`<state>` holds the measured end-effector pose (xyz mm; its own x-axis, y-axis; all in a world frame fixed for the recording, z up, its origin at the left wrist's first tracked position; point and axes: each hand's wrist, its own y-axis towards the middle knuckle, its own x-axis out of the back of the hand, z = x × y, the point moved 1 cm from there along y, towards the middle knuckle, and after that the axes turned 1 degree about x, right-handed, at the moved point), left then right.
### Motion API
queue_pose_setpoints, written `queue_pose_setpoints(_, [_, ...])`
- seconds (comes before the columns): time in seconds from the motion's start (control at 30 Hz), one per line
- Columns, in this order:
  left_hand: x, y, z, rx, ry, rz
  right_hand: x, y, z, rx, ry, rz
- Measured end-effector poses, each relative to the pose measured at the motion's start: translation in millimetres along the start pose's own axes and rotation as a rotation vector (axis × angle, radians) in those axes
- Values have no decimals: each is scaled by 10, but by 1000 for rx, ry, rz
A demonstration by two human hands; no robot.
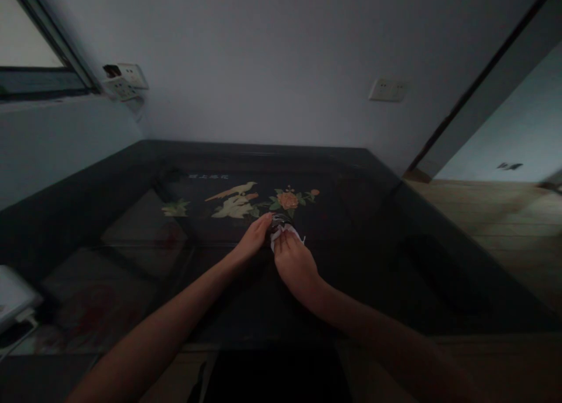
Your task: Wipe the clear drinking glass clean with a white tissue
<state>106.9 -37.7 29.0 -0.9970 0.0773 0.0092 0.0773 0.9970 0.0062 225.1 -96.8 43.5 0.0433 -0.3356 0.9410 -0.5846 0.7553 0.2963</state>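
Above the middle of the dark glossy tabletop (351, 274), my two hands are close together around a small dark, shiny object (281, 219) whose kind I cannot make out. My left hand (256, 236) grips it from the left side, with thumb and fingers closed. A crumpled white tissue or cloth (276, 236) lies under the fingers of my right hand (295, 263), which press it against the near side of the object. Much of the object is hidden behind the fingers and the white piece.
Birds and an orange flower (288, 200) decorate the tabletop. A white device with a cable (15, 300) stands at the left edge. Wall sockets (389, 90) are on the back wall, with a socket strip (120, 88) in the left corner. A dark long shape (443, 271) lies at right.
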Motion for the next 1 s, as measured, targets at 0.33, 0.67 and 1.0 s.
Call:
queue_pose_setpoints(0.33, [-25,-75,-43,-48,-107,14,111,31,-141,-299,801,-13])
queue_pose_setpoints(0.67, [-151,-163,-78,-119,-329,14,81,158,-166,-620,2269,-375])
queue_pose_setpoints(1.0, [-39,-107,-76,-77,-299,-55,170,130,-265,-145,1025,-109])
